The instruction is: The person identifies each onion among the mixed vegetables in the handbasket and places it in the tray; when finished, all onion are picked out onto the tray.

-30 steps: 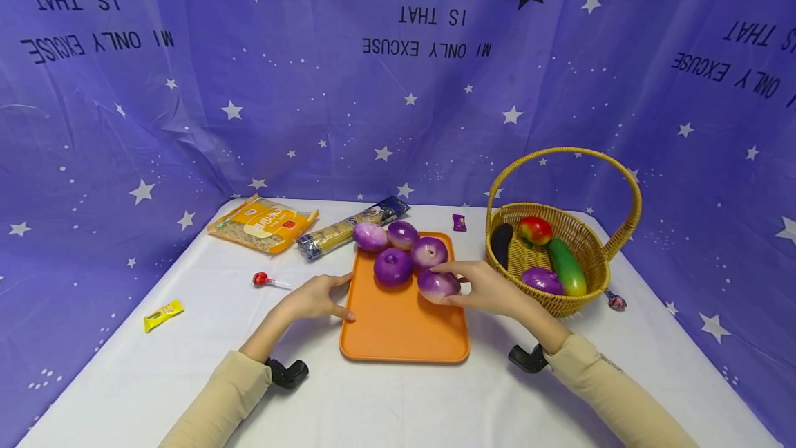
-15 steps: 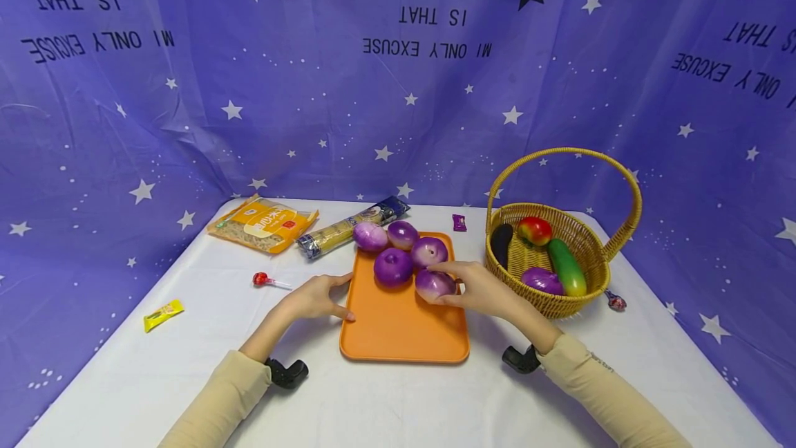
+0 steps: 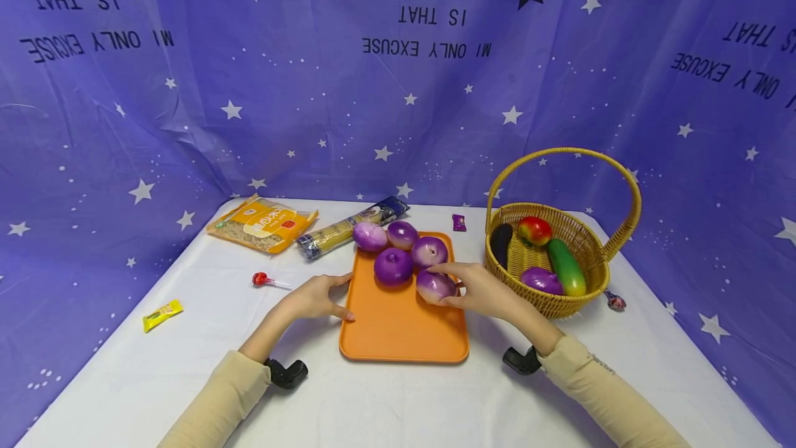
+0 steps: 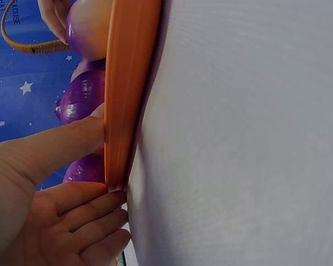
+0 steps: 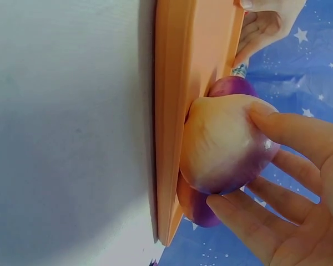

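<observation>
My right hand [image 3: 481,289] holds a purple-and-white toy onion [image 3: 433,287] on the right side of an orange tray [image 3: 398,337]. In the right wrist view its thumb lies on one side of that onion [image 5: 227,144] and the fingertips on the other. My left hand [image 3: 317,297] holds the tray's left edge, thumb over the rim [image 4: 116,111] and fingers at the outer side in the left wrist view. More onions sit at the tray's far half: a deep purple one [image 3: 393,267], a pale-topped one [image 3: 429,252] and two behind them.
A wicker basket [image 3: 562,306] with toy vegetables stands right of the tray, its tall handle arching up. Behind left lie an orange food bag [image 3: 264,223] and a noodle pack [image 3: 342,232]. A lollipop [image 3: 261,279] and wrapped candies [image 3: 164,315] lie around.
My right hand and its onion have shifted slightly left, closer to the deep purple onion, mostly in the first half second. The left hand and tray have stayed put.
</observation>
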